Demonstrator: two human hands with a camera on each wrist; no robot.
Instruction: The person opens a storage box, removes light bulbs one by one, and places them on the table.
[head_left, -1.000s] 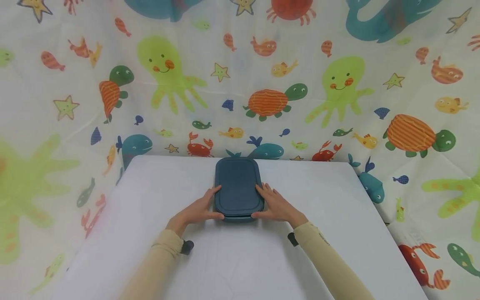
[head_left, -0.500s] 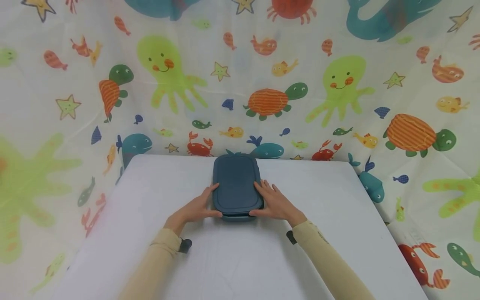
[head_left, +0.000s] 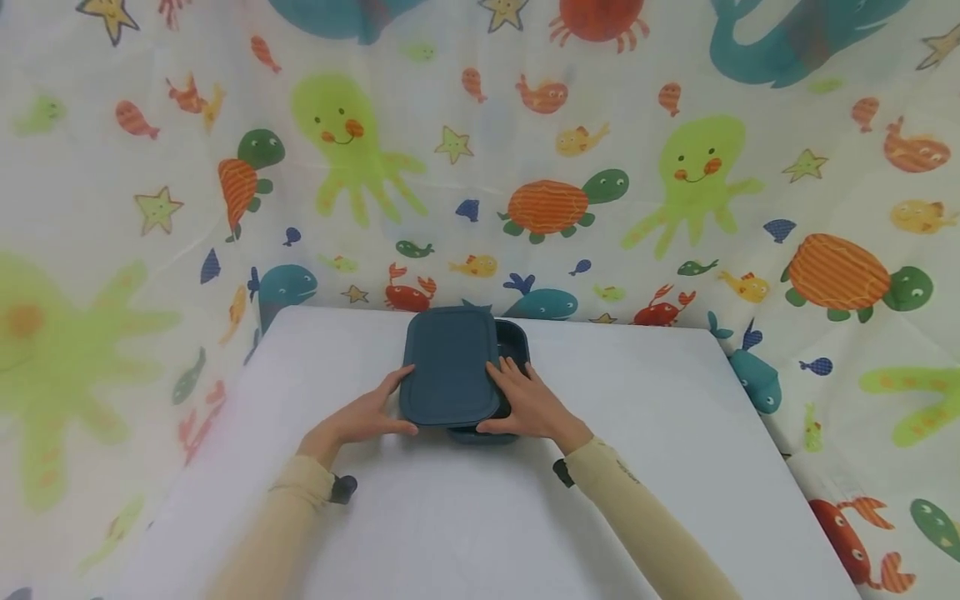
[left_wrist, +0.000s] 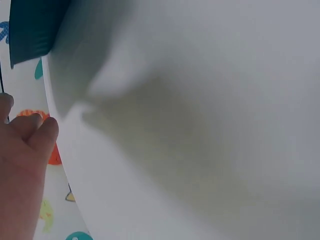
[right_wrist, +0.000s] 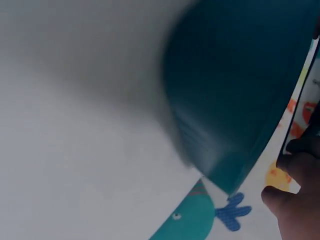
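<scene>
A flat dark blue lid [head_left: 450,367] with rounded corners is held level between both hands. It is off its container and covers that container's left part in the head view. My left hand [head_left: 363,417] grips the lid's left edge, thumb at the front corner and fingers further back. Along the opposite edge my right hand [head_left: 536,406] holds it the same way, overlapping the container. The matching blue food container [head_left: 514,337] stands on the table, its right part uncovered and showing a dark inside. In the right wrist view, the container's tall side [right_wrist: 230,90] appears below the lid and fingers.
The white table [head_left: 480,525] runs back to a hanging cloth [head_left: 420,100] printed with sea animals, which also drapes along both sides. The container is near the table's far edge. Small dark wrist cameras sit by both sleeves.
Both hands have lifted the lid off the container and moved it left, uncovering the container's right side. The container stays put. The head view has shifted slightly.
</scene>
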